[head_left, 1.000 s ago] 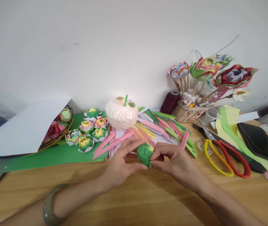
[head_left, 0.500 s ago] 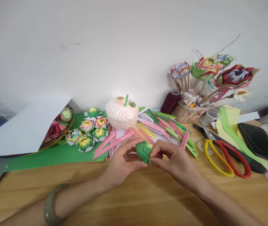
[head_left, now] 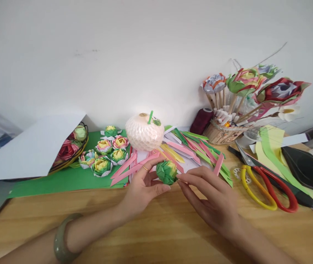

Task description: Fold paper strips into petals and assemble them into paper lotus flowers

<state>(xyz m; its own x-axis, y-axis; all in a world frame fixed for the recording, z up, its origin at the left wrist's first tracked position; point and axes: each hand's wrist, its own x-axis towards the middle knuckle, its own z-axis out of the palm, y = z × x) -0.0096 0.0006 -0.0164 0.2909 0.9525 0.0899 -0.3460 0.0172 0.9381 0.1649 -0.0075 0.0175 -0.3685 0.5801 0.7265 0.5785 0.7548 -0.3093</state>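
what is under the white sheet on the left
Part of a basket shows past the white sheet, with a red flower and a pale green flower in it. The sheet covers the rest, so whatever else lies beneath cannot be seen.

A smooth, thick grey-green bangle (head_left: 59,240) circles the left forearm (head_left: 98,223). Beyond the bangle, a slim gold-coloured ring (head_left: 145,168) encircles one left hand (head_left: 138,190) finger.

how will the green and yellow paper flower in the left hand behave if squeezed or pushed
The paper flower is probably light, being folded from paper and small beside the left hand. Its thin overlapping petals would likely crease under a hard squeeze. Its rounded outside suggests it might rock or roll.
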